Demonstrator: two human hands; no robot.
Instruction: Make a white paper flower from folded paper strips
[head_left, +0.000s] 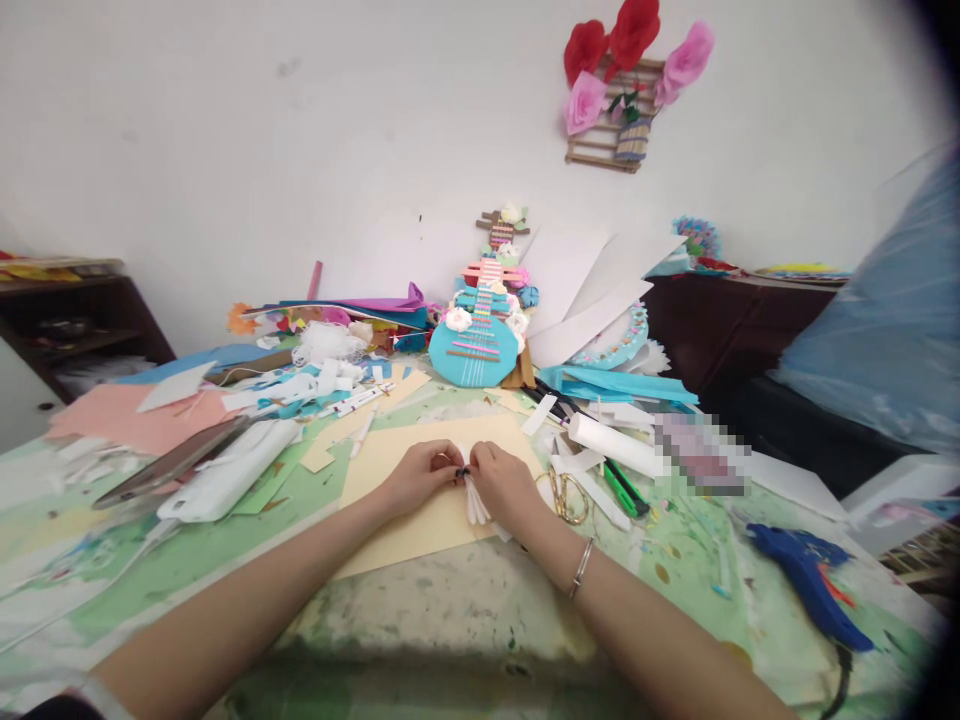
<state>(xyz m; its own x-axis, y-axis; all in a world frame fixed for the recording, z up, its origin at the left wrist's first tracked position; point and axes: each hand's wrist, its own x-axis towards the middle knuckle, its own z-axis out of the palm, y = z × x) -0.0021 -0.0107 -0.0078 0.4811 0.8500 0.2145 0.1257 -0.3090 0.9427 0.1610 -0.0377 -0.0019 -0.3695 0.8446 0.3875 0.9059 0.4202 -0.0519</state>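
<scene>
Over a cream sheet of paper, both hands meet at a small white bundle with a dark band around its middle. Its thin, pale pieces fan out toward me; whether they are paper strips or cotton swabs I cannot tell. My left hand pinches at the dark band with thumb and forefinger. On the other side, the fingers of my right hand are closed on the bundle and hide part of it. White tips show above, between the hands.
Right of the hands lie gold-handled scissors, a green utility knife, a white paper roll and a blue glue gun. A white power strip is on the left. Behind stands a turquoise lute-shaped craft among paper scraps.
</scene>
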